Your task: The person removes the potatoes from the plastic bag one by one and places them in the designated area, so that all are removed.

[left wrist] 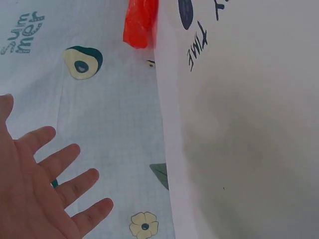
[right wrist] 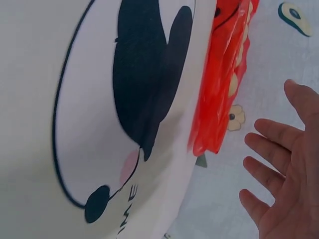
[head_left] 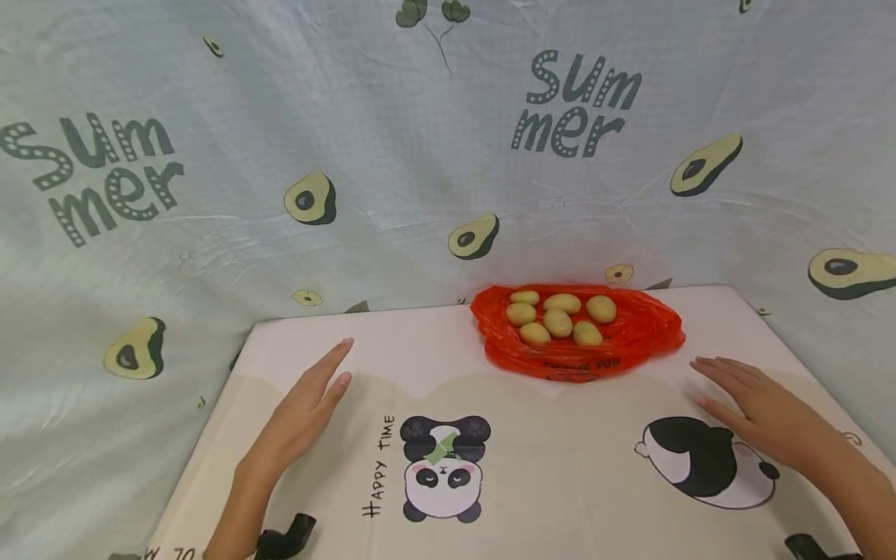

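Left hand: above tablecloth, fingers extended, spread wide. Right hand: likewise wide, fingers straight. Between them: panda print, "HAPPY TIME" lettering at its 9 o'clock. Beyond: red plastic bag holding seven potatoes, between 2 and 3 o'clock from left hand, 10 o'clock from right; bag text creased, "YOU" legible. Farthest: backdrop cloth, "SUMMER" lettering at bag's 10 and 12 o'clock.

Potatoes lie in a bag (behind, on the table).
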The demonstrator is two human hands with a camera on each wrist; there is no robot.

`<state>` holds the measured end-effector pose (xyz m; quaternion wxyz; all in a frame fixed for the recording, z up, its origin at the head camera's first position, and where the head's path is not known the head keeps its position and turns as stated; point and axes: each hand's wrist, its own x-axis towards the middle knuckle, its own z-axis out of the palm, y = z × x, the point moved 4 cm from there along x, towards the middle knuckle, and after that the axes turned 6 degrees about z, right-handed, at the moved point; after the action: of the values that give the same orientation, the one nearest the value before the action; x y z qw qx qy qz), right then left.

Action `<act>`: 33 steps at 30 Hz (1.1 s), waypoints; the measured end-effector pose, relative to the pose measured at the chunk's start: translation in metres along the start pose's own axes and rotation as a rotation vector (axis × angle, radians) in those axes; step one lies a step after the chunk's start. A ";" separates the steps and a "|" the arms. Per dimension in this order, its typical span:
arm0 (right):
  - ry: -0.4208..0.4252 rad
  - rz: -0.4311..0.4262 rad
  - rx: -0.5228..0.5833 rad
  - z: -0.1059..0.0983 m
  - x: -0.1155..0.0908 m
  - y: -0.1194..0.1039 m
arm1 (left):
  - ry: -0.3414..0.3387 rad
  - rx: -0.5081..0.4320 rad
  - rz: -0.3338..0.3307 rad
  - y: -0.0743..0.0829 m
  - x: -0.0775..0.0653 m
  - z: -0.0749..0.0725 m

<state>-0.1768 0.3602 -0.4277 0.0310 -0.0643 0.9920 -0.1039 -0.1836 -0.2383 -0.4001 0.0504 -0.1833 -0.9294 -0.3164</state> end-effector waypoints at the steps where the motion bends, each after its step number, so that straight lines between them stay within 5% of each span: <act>1: -0.013 0.006 0.014 -0.001 0.002 -0.001 | -0.001 -0.010 0.000 0.002 0.001 0.001; 16: -0.024 0.045 0.147 -0.013 0.029 -0.013 | 0.052 -0.179 0.089 0.030 0.018 0.009; 26: 0.143 -0.112 0.223 -0.023 0.055 -0.010 | -0.001 -0.214 0.135 0.050 0.037 0.023; 33: 0.066 -0.146 0.247 -0.024 0.085 -0.006 | -0.034 -0.221 0.155 0.062 0.051 0.035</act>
<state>-0.2617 0.3476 -0.4072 -0.0014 -0.1285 0.9648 -0.2293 -0.2075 -0.1560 -0.3822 0.0386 -0.2643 -0.8727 -0.4088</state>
